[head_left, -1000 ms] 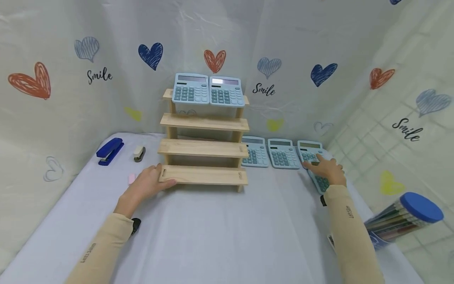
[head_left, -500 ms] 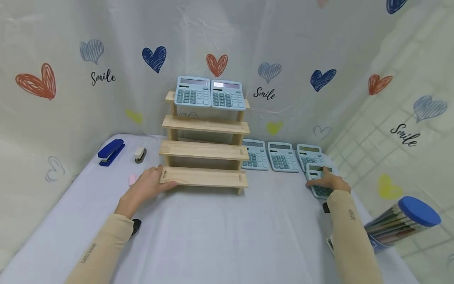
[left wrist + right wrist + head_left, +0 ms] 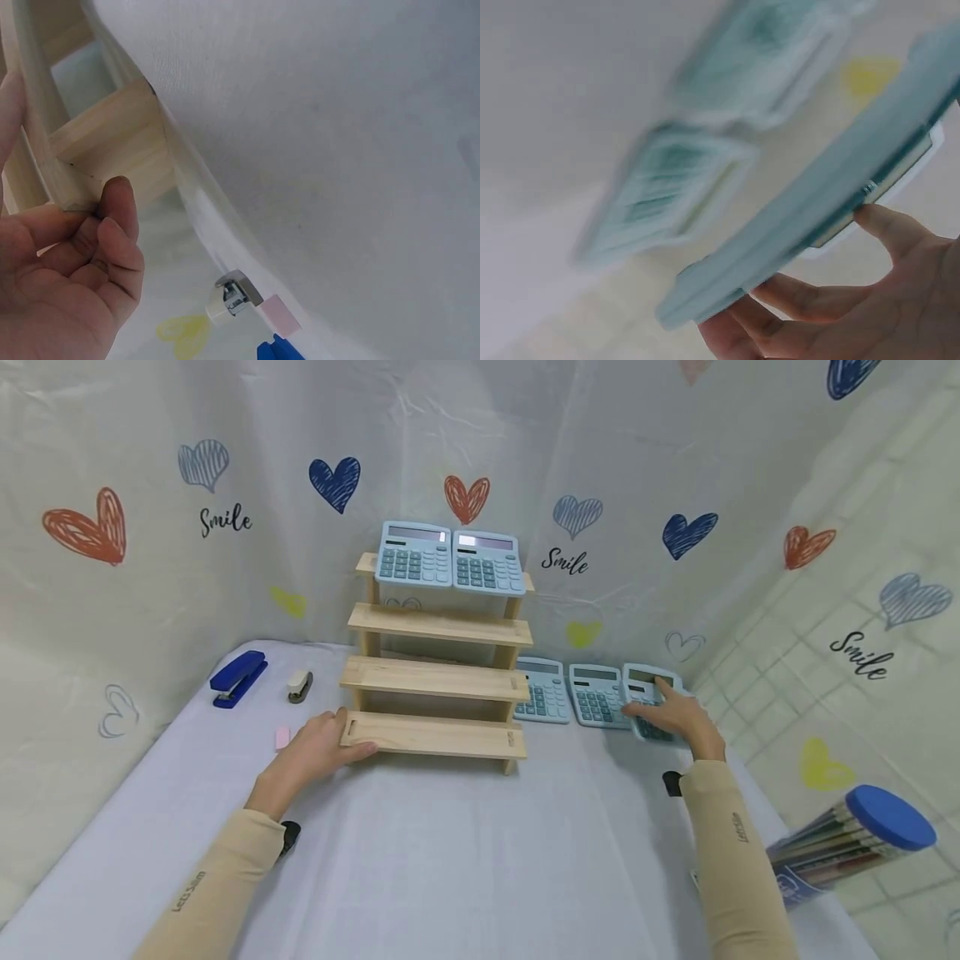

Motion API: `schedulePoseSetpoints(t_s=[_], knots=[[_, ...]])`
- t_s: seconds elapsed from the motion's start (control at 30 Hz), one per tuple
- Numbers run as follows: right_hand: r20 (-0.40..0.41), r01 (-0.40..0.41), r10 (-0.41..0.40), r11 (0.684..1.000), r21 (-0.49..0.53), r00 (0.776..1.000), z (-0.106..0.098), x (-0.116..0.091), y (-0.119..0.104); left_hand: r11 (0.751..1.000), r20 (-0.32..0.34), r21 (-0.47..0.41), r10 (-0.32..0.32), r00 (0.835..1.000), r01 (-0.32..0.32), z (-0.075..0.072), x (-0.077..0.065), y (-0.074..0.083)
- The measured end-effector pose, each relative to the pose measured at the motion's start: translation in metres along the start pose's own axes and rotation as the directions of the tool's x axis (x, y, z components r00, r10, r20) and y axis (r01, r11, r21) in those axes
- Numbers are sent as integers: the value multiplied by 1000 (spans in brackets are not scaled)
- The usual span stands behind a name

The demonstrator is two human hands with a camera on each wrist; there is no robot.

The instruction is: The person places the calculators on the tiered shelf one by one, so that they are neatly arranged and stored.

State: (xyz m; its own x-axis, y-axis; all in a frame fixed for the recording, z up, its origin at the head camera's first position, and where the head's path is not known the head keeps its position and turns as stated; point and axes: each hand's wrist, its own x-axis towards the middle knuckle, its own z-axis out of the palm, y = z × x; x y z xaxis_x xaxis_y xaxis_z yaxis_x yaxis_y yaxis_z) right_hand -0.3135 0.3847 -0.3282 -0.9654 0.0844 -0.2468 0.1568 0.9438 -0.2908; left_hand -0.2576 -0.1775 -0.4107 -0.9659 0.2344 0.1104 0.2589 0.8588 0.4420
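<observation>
A light-blue calculator [image 3: 639,683] is held up over the table's right side by my right hand [image 3: 671,717]. In the right wrist view its thick edge [image 3: 802,195] shows, lifted and tilted, with fingers along one face. My left hand [image 3: 315,752] grips the left end of the lowest step of a wooden tiered shelf [image 3: 435,735]. In the left wrist view its fingers curl around the corner of the wooden board [image 3: 75,184]. Two calculators stand side by side on the top tier, the left one [image 3: 413,556] touching the right one [image 3: 489,562].
Two more calculators, one partly behind the shelf [image 3: 543,689] and another beside it [image 3: 597,695], lie right of the shelf. At left are a blue stapler [image 3: 238,678], a small stapler [image 3: 300,686] and a pink eraser [image 3: 282,738]. A blue-lidded pencil tub [image 3: 847,839] stands right.
My right hand takes hold of the front right calculator and moves it up and leftward, over the one behind it. My left hand keeps its grip on the shelf.
</observation>
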Motion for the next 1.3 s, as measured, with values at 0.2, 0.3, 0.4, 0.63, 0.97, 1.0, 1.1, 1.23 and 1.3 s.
schedulePoseSetpoints(t_s=[0.2,0.3,0.4,0.63,0.97,1.0,1.1,1.23,1.3], knots=[[-68,142,-145,989,-43,987,-16,-9,-72,1000,-7,-7,6,1000,-6,0,0,0],[-87,187,-192,981,-55,978,-18,-17,-109,1000,-4,-9,4,1000,-4,1,0,-1],[-98,250,-259,964,-92,961,-17,-23,-141,1000,-6,-4,3,1000,-3,2,1,-2],[-91,351,-379,908,-230,921,-12,-26,-200,1000,-8,9,4,1000,-4,3,4,-3],[-88,358,-392,896,-264,916,0,-4,-250,1000,-4,11,-4,1000,4,3,5,-1],[-95,355,-390,897,-262,916,2,-2,-254,1000,-3,11,-5,1000,5,3,5,-1],[-116,344,-383,902,-260,916,7,3,-267,1000,-1,15,-13,1000,13,2,4,-1],[-167,307,-360,910,-277,918,16,9,-285,1000,2,13,-16,1000,16,1,2,0],[-199,299,-356,916,-266,913,20,10,-294,1000,-1,8,-16,1000,16,0,2,1]])
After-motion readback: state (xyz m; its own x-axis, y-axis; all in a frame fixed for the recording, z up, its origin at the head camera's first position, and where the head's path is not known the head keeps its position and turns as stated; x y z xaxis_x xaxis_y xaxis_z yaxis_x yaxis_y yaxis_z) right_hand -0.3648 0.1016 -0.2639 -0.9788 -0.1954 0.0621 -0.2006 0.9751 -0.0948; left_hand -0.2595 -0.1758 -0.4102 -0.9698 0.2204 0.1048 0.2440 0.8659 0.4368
